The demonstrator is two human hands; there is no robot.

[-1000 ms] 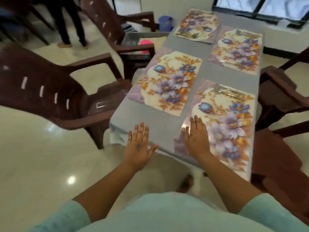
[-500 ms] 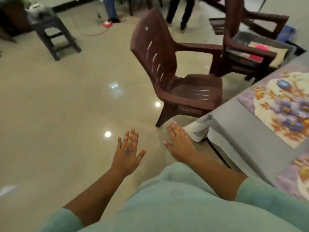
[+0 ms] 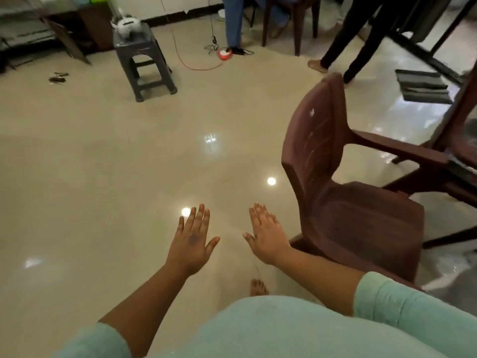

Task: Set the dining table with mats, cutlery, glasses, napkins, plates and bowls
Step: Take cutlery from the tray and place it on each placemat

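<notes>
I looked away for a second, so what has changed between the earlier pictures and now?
The person turned left, away from the table: the mats and table have left the view, which now shows floor, a brown chair and a grey stool. The right hand came off the mat. The left hand and right hand stayed open, holding nothing.

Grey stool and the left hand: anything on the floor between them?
Nothing: in the head view, only bare glossy floor with light reflections runs from the grey stool to the left hand.
</notes>
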